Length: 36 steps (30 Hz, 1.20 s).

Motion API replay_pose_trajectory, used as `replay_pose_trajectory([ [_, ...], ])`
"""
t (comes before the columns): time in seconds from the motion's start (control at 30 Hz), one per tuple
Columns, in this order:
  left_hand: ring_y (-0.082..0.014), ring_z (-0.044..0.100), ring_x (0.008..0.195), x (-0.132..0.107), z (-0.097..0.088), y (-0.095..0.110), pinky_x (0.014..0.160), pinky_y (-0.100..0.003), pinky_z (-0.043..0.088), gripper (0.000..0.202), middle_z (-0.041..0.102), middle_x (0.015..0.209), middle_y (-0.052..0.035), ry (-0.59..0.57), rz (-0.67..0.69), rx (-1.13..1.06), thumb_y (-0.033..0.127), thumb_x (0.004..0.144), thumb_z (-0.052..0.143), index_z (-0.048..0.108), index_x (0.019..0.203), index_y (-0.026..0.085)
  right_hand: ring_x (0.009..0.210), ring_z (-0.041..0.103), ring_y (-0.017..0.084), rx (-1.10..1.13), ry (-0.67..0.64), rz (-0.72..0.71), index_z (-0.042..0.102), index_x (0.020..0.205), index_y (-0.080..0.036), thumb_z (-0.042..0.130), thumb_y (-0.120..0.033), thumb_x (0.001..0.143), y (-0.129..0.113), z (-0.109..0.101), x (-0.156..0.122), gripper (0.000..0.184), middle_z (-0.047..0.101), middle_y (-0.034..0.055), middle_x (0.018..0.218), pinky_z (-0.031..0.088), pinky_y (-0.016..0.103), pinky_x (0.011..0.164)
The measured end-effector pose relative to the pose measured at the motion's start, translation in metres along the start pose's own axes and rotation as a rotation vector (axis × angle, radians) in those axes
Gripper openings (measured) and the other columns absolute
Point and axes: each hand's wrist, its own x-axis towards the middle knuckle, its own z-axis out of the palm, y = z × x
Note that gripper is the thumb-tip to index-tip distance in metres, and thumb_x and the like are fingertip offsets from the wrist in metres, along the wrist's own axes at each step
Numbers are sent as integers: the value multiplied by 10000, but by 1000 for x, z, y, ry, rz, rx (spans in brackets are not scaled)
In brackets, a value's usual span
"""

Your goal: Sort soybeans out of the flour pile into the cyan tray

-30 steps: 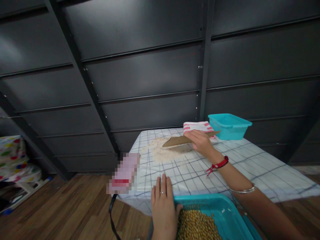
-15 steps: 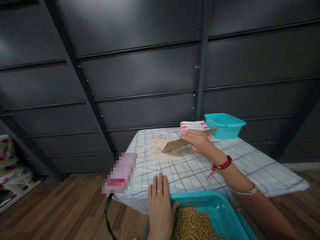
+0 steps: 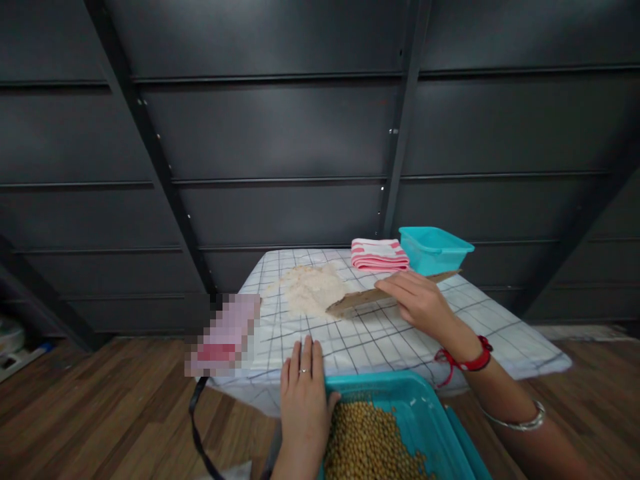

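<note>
My right hand [image 3: 423,303] is closed on a brown cardboard strip [image 3: 365,297] that lies edge-down on the checked tablecloth [image 3: 380,340], just right of a heap of white grains [image 3: 313,291]. My left hand [image 3: 303,400] rests flat, fingers together, on the near left rim of a teal tray [image 3: 425,413]. That tray holds several tan beans [image 3: 373,443]. A ring shows on one left finger, and a red thread band circles my right wrist.
A folded red-and-white striped cloth [image 3: 377,253] and a small teal tub [image 3: 434,249] sit at the table's far edge. A blurred pink object [image 3: 225,333] lies at the table's left edge, a black strap hanging below. Dark metal panels stand behind; wooden floor surrounds.
My right hand has drawn the cardboard strip back toward me and to the right, off the grain heap. The view shifted, uncovering the striped cloth. My left hand stays on the tray.
</note>
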Motion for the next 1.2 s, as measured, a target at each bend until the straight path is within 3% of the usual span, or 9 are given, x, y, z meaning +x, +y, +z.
replay_pose_trajectory([
  [0.3,-279,423,1184,0,-1,0,915,-443,419,603,471,1302,-109,-5,-12,4,161,635,590,441,1218,132,746,524,179,11,-44,-35,557,1005,-179,329,29,688,-2,-3,-6,442,593,49,761,442,334,644],
  [0.6,-291,419,1185,0,-1,-1,920,-454,423,592,472,1296,-130,12,17,-8,192,648,601,444,1213,105,756,533,169,-9,-46,-87,534,996,-154,329,43,682,-10,-21,-11,424,606,61,800,454,312,629],
  [1.2,-308,403,1196,4,-10,1,935,-464,400,616,441,1316,-133,-88,-13,-15,217,646,625,439,1221,93,746,537,161,-22,-73,-107,526,955,-141,360,44,740,-26,-45,-15,329,622,61,781,457,299,629],
])
